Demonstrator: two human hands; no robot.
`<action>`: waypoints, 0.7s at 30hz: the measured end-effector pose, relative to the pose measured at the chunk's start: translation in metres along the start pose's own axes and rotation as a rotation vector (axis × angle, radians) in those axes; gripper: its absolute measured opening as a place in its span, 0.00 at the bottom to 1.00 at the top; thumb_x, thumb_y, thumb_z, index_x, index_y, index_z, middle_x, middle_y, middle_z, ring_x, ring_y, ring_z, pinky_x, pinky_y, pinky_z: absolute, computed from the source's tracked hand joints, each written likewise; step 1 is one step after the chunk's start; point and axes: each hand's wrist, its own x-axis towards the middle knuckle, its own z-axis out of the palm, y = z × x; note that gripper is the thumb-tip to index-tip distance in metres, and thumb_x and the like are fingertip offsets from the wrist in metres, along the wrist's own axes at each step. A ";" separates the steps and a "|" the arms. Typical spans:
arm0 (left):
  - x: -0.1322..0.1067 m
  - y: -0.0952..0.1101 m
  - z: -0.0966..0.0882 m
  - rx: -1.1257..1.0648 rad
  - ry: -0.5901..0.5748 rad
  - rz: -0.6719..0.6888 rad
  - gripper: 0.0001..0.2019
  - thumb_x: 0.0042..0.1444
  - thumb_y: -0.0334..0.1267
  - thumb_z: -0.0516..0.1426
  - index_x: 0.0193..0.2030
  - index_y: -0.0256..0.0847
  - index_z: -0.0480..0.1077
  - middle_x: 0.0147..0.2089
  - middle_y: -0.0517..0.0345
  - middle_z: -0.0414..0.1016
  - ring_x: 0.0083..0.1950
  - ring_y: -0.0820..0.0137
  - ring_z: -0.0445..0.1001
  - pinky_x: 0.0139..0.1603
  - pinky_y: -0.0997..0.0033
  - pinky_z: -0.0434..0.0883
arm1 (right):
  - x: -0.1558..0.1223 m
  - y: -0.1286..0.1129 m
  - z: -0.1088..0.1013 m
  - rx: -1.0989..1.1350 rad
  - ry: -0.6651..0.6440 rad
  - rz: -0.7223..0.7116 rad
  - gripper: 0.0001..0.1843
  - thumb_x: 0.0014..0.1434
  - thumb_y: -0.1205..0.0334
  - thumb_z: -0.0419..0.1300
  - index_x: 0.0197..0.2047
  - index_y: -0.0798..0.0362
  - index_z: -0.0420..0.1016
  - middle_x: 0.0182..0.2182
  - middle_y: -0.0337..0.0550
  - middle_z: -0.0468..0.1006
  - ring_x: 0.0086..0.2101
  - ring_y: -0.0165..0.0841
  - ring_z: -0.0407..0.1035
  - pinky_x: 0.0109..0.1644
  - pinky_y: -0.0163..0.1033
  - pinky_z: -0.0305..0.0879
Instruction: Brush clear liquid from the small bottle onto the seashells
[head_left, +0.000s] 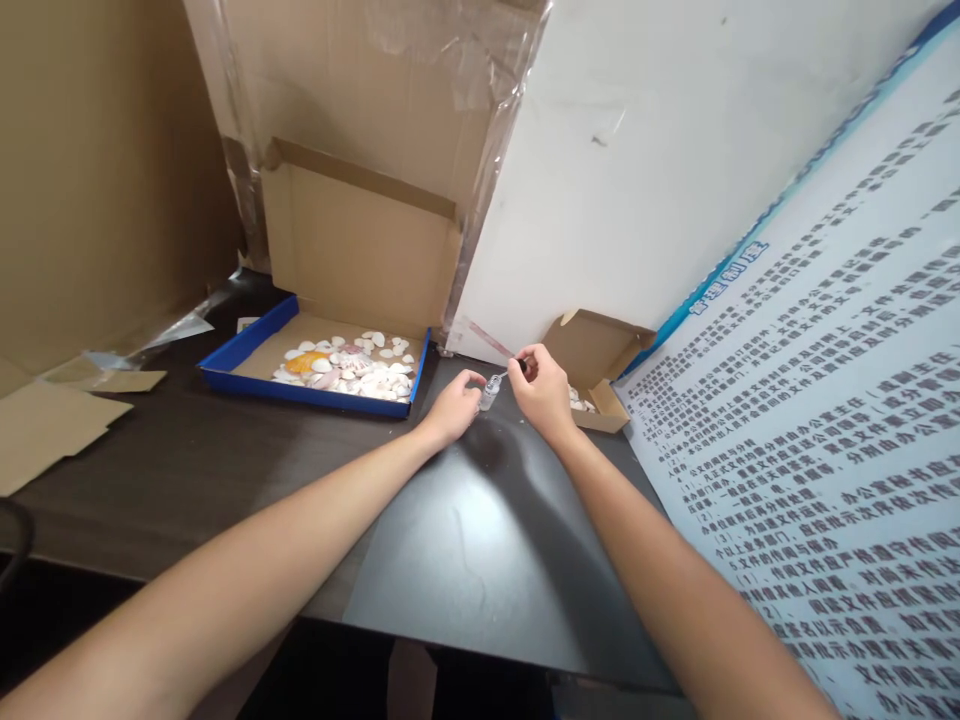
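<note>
A small clear bottle (488,396) stands on the dark table, with the fingers of my left hand (454,407) closed against its left side. Just above and right of it, my right hand (541,386) pinches a black cap (520,367). From this cap a thin, pale stem slants down toward the bottle's mouth. Whether the stem's tip is inside the bottle is too small to tell. To the left lies an open blue-edged cardboard box (315,402), holding many white seashells (371,377) and an orange shell (306,362).
Behind my right hand sits a smaller open cardboard box (600,350) with pale shells in it. Flat cardboard pieces (56,430) lie on the table (210,490) at the left. A printed poster (795,400) rises along the right side; taped cardboard (390,90) stands behind.
</note>
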 end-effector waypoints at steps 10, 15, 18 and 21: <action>0.001 -0.002 0.000 -0.030 -0.024 -0.006 0.10 0.53 0.28 0.51 0.42 0.40 0.65 0.14 0.71 0.57 0.15 0.76 0.53 0.18 0.77 0.50 | -0.003 -0.003 0.007 -0.032 0.029 0.029 0.08 0.58 0.56 0.55 0.36 0.51 0.67 0.23 0.34 0.65 0.26 0.31 0.62 0.33 0.36 0.57; -0.003 0.001 0.000 -0.032 -0.019 0.000 0.10 0.53 0.27 0.50 0.41 0.41 0.65 0.14 0.71 0.57 0.15 0.76 0.54 0.18 0.77 0.50 | 0.000 -0.008 -0.010 -0.011 0.106 0.030 0.08 0.58 0.56 0.56 0.36 0.51 0.67 0.22 0.34 0.65 0.25 0.32 0.62 0.34 0.37 0.58; -0.005 0.005 -0.001 -0.042 -0.008 -0.011 0.11 0.52 0.27 0.50 0.41 0.40 0.65 0.14 0.70 0.58 0.15 0.76 0.54 0.18 0.77 0.49 | -0.005 -0.005 -0.023 0.067 0.225 0.039 0.09 0.59 0.54 0.55 0.37 0.51 0.67 0.26 0.37 0.69 0.28 0.32 0.64 0.35 0.37 0.60; -0.004 0.006 -0.003 -0.067 0.005 -0.029 0.10 0.53 0.27 0.49 0.41 0.40 0.65 0.14 0.70 0.57 0.14 0.75 0.54 0.17 0.77 0.48 | -0.019 0.006 -0.025 0.167 0.328 0.116 0.13 0.63 0.52 0.48 0.40 0.52 0.65 0.29 0.41 0.69 0.29 0.34 0.64 0.35 0.38 0.61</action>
